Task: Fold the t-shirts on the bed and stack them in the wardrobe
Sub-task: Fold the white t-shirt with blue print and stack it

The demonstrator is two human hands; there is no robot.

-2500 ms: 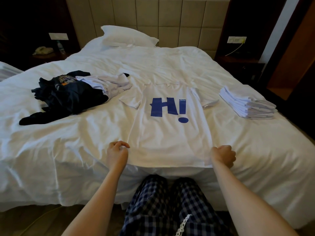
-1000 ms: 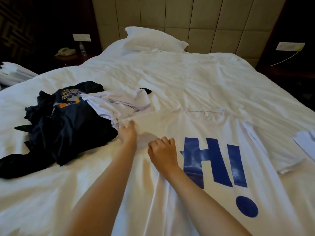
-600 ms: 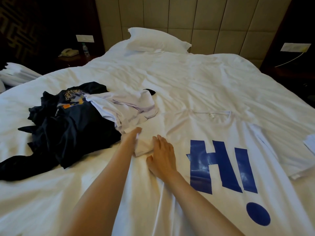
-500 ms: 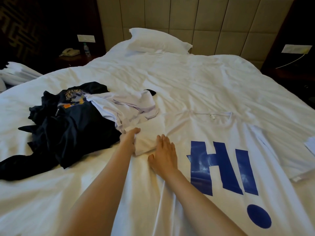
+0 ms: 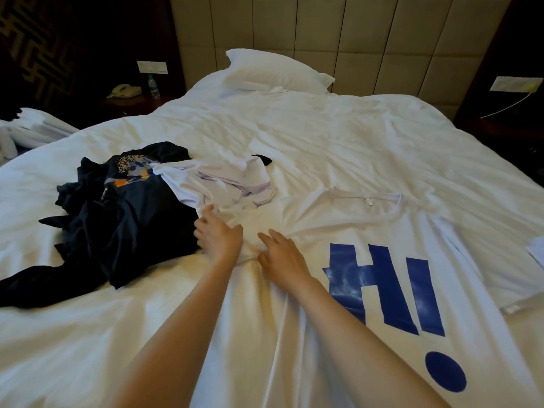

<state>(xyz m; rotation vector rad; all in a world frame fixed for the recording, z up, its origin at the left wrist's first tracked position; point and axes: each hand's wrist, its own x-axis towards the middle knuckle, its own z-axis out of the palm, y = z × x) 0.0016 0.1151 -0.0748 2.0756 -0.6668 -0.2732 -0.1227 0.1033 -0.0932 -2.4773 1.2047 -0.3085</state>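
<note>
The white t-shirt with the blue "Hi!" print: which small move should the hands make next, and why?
Probably fold the bunched sleeve inward over the chest. The left hand grips this sleeve of the white t-shirt with the blue print, close beside the crumpled dark navy garment, while the right hand lies flat beside it, fingers straight, as if to hold the fold line.

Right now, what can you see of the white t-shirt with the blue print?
White soft cloth t-shirt, blue "Hi!" print, lying front up and creased on the bed, collar farthest from the camera with a small label inside. One sleeve lies spread; the other is bunched where the left hand grips it and the right hand presses flat.
</note>
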